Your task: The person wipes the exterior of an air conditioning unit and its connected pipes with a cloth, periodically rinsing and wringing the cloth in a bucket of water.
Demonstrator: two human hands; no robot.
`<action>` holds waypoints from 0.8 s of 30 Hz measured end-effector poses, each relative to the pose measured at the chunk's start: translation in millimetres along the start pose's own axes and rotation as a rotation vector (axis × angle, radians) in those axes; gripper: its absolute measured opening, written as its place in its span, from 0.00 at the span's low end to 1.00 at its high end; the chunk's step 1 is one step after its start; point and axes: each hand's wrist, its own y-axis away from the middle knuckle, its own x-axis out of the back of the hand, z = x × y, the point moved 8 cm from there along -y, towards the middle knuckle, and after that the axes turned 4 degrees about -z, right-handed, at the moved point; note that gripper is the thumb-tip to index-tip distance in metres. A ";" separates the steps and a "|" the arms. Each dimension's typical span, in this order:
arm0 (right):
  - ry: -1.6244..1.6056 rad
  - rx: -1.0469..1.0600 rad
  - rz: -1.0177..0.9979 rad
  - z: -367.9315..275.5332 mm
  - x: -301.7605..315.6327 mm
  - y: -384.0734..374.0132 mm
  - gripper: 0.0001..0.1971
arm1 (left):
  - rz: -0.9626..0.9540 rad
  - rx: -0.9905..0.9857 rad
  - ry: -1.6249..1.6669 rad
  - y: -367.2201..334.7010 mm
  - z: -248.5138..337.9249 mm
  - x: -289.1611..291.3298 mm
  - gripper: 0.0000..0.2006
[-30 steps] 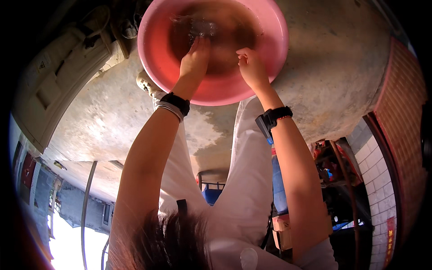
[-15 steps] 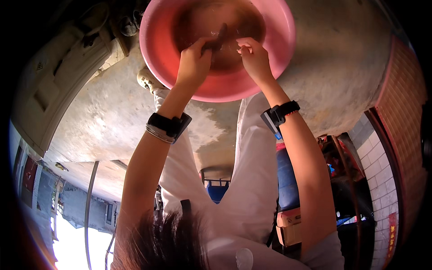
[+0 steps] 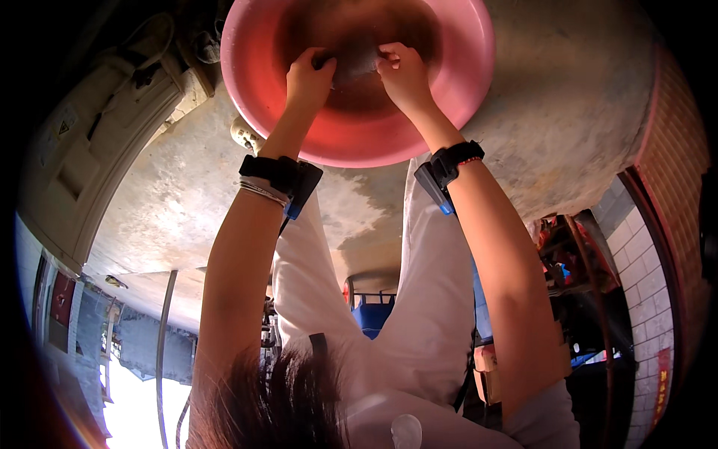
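A round pink basin stands on the floor in front of my knees, with murky brown water in its bottom. My left hand is over the water, thumb and fingers pinched on a dark, wet thing. That thing stretches across to my right hand, whose curled fingers close at its other end. It is blurred and nearly as dark as the water, so its kind cannot be made out. Black straps with small devices circle both my wrists.
Stained concrete floor surrounds the basin. A pale shoe shows beside its left rim. Light-coloured panelled furniture stands at the left. A cardboard box is partly hidden by my right arm, and a white tiled wall rises at the right.
The dark thing, earlier upright in my left hand, now lies spread between both hands. My right hand has moved up and left to meet it; my left hand has shifted slightly left and up.
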 end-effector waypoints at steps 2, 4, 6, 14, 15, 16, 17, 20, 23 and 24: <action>0.049 0.066 0.129 -5.3 7.4 -2.2 0.11 | 0.157 -0.055 -0.119 -2.0 9.8 4.5 0.11; 0.080 0.048 0.200 -4.5 13.4 -5.4 0.10 | 0.296 -0.096 -0.187 -1.2 15.3 9.4 0.10; 0.082 0.023 0.165 -2.9 14.6 -1.8 0.11 | 0.419 -0.117 -0.209 1.8 15.7 14.9 0.10; 0.021 0.021 0.153 7.0 34.2 20.5 0.13 | 0.205 -0.288 -0.259 29.1 23.4 -37.8 0.16; -0.035 0.001 0.161 9.9 36.0 21.8 0.12 | 0.200 -0.213 -0.227 25.7 20.0 -36.7 0.16; -0.091 -0.020 0.170 12.9 38.0 22.9 0.12 | 0.194 -0.138 -0.196 21.5 15.1 -33.0 0.16; -0.121 -0.037 0.156 18.6 38.9 21.8 0.12 | 0.189 -0.063 -0.165 18.0 9.2 -29.1 0.16; -0.256 -0.148 0.074 33.1 35.2 18.6 0.11 | -0.040 0.086 0.084 6.1 -4.5 -30.8 0.12; -0.569 -0.367 -0.123 28.9 7.1 22.3 0.11 | -0.325 0.246 0.676 23.9 0.7 -30.3 0.09; -0.735 -0.438 -0.183 29.1 -2.6 25.6 0.12 | -0.373 0.229 0.759 26.8 3.2 -30.0 0.08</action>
